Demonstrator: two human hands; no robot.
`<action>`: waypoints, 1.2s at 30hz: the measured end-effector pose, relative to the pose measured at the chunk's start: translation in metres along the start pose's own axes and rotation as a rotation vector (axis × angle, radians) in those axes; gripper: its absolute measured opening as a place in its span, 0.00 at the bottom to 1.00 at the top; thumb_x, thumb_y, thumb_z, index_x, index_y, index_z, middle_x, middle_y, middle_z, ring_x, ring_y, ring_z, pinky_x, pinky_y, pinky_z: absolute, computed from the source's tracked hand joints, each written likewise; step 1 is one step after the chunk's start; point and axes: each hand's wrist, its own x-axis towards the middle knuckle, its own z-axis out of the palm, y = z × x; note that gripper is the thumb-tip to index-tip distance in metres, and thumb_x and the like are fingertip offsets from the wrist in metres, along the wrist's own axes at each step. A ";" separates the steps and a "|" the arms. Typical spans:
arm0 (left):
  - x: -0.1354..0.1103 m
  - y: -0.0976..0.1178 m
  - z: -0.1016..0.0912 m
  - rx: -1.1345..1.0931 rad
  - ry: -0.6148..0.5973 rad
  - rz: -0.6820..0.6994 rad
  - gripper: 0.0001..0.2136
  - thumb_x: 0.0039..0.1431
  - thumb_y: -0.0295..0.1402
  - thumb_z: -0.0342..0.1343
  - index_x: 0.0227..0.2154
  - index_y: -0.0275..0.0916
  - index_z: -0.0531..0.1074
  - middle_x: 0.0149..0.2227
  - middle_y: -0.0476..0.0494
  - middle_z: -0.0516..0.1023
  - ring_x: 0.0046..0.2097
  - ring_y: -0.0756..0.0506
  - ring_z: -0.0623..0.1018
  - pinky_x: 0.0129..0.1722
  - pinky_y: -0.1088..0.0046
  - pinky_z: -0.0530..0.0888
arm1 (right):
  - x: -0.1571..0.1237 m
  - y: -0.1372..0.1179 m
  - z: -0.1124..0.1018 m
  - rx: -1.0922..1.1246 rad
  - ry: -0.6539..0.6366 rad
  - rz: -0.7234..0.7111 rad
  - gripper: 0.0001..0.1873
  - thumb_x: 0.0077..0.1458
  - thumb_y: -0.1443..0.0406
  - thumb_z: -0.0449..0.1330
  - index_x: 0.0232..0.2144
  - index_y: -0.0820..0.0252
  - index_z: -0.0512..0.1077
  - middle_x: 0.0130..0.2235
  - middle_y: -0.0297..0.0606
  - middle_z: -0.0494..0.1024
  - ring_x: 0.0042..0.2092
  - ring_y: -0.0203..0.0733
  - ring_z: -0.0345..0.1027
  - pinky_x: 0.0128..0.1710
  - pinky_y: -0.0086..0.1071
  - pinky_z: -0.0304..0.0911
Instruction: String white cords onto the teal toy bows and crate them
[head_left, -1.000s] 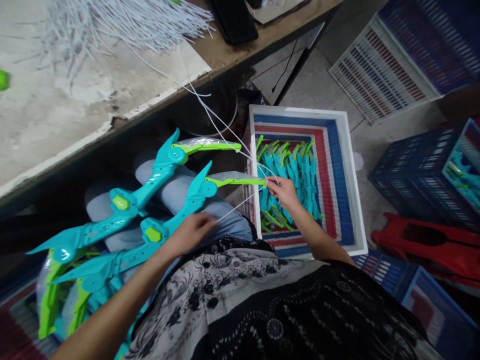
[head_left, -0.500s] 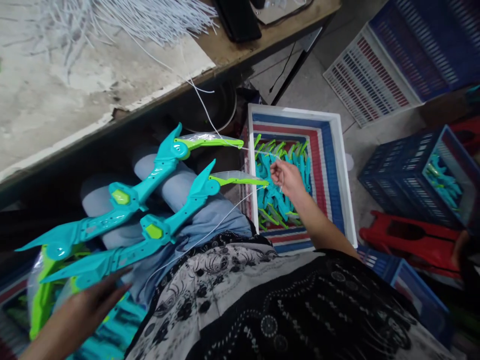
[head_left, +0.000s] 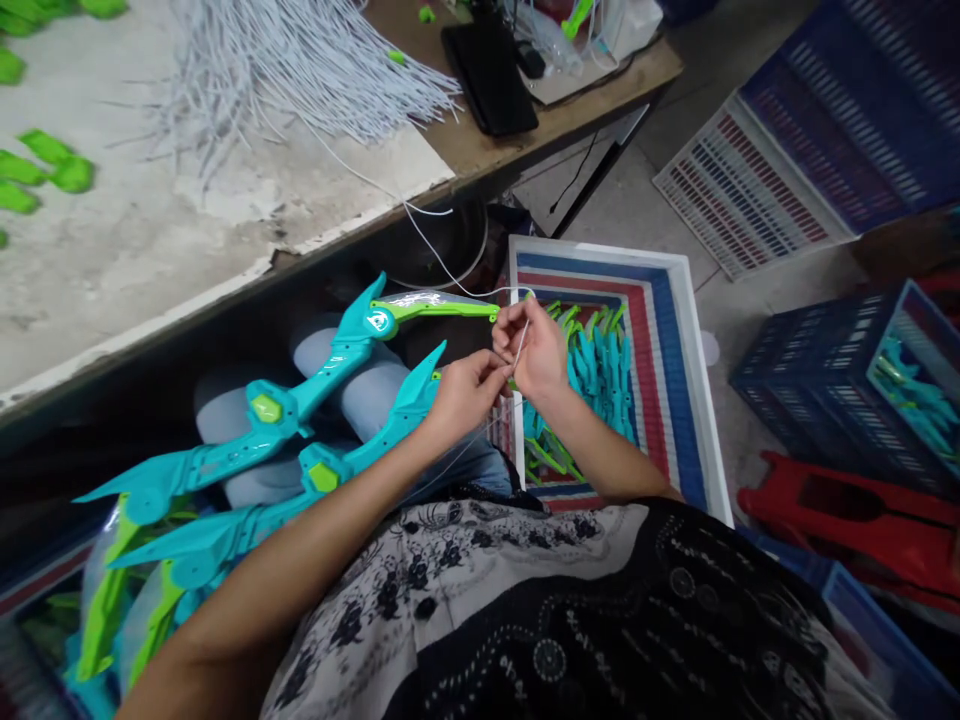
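Observation:
Two teal toy bows with green tips lie across my lap, the far bow [head_left: 300, 395] and the near bow [head_left: 247, 520]. My left hand [head_left: 463, 392] pinches a thin white string [head_left: 450, 280] at the green tip of the near bow, which it hides. My right hand [head_left: 529, 345] is closed on the same string just beside it, fingers touching the left hand's. The string runs up to the bench edge.
A worn bench [head_left: 150, 230] holds a heap of white strings [head_left: 315, 60] and green parts [head_left: 45, 165]. A white crate [head_left: 709, 400] of teal and green parts stands at my right. Blue crates [head_left: 840, 380] and a red stool [head_left: 855, 510] lie further right.
My left hand swung out to the lower left, then came up to the near bow's tip. My right hand rose from the crate to meet it. Both now pinch the string.

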 end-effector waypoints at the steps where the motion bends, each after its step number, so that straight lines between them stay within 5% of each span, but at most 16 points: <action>1: 0.001 0.002 -0.006 -0.032 0.000 -0.013 0.08 0.57 0.36 0.53 0.27 0.37 0.68 0.22 0.51 0.72 0.21 0.53 0.69 0.23 0.78 0.66 | 0.000 0.001 -0.002 -0.013 -0.032 -0.011 0.22 0.56 0.46 0.51 0.25 0.57 0.60 0.26 0.31 0.66 0.24 0.30 0.60 0.20 0.25 0.56; 4: 0.004 0.007 -0.016 -0.138 0.023 -0.063 0.09 0.57 0.39 0.53 0.29 0.37 0.67 0.25 0.49 0.74 0.23 0.52 0.70 0.22 0.78 0.67 | 0.004 0.003 -0.007 -0.038 -0.071 -0.069 0.22 0.56 0.46 0.52 0.24 0.57 0.61 0.26 0.32 0.66 0.28 0.32 0.63 0.28 0.28 0.63; 8: 0.008 0.005 -0.008 -0.217 -0.056 -0.122 0.12 0.53 0.41 0.57 0.34 0.37 0.67 0.28 0.48 0.75 0.26 0.51 0.73 0.23 0.78 0.68 | 0.013 0.009 -0.002 -0.124 0.052 -0.160 0.26 0.57 0.42 0.44 0.24 0.56 0.57 0.27 0.32 0.64 0.28 0.33 0.62 0.30 0.29 0.64; 14: 0.007 -0.001 -0.002 -0.003 0.052 -0.009 0.09 0.57 0.37 0.52 0.29 0.37 0.70 0.24 0.50 0.74 0.23 0.52 0.70 0.24 0.78 0.66 | 0.016 0.018 0.007 -0.180 0.097 -0.238 0.25 0.58 0.43 0.43 0.24 0.56 0.56 0.27 0.33 0.65 0.28 0.32 0.62 0.30 0.28 0.64; 21: 0.017 0.011 -0.036 0.080 -0.004 0.074 0.12 0.59 0.39 0.50 0.26 0.37 0.70 0.24 0.49 0.73 0.24 0.53 0.68 0.25 0.79 0.64 | 0.006 0.009 -0.026 -0.429 -0.241 -0.136 0.16 0.48 0.52 0.64 0.32 0.56 0.73 0.33 0.34 0.75 0.35 0.36 0.69 0.38 0.32 0.67; 29: 0.028 0.013 -0.048 0.327 -0.077 0.158 0.13 0.58 0.39 0.49 0.25 0.36 0.71 0.24 0.50 0.71 0.28 0.51 0.67 0.30 0.77 0.62 | 0.007 0.005 -0.036 -0.625 -0.359 -0.292 0.08 0.52 0.59 0.62 0.32 0.56 0.76 0.35 0.36 0.77 0.39 0.39 0.71 0.40 0.34 0.67; 33: 0.032 0.011 -0.052 0.354 -0.080 0.147 0.13 0.58 0.40 0.49 0.27 0.36 0.73 0.26 0.48 0.73 0.31 0.49 0.70 0.33 0.76 0.65 | 0.007 0.004 -0.033 -0.752 -0.298 -0.333 0.09 0.54 0.58 0.60 0.30 0.56 0.75 0.34 0.36 0.78 0.38 0.39 0.71 0.41 0.35 0.67; 36: 0.031 -0.001 -0.067 0.433 0.112 0.183 0.13 0.57 0.41 0.51 0.32 0.37 0.75 0.36 0.44 0.78 0.41 0.45 0.73 0.44 0.72 0.67 | 0.013 0.004 -0.039 -0.910 -0.126 -0.485 0.09 0.57 0.59 0.58 0.29 0.56 0.74 0.33 0.36 0.77 0.38 0.39 0.71 0.40 0.35 0.67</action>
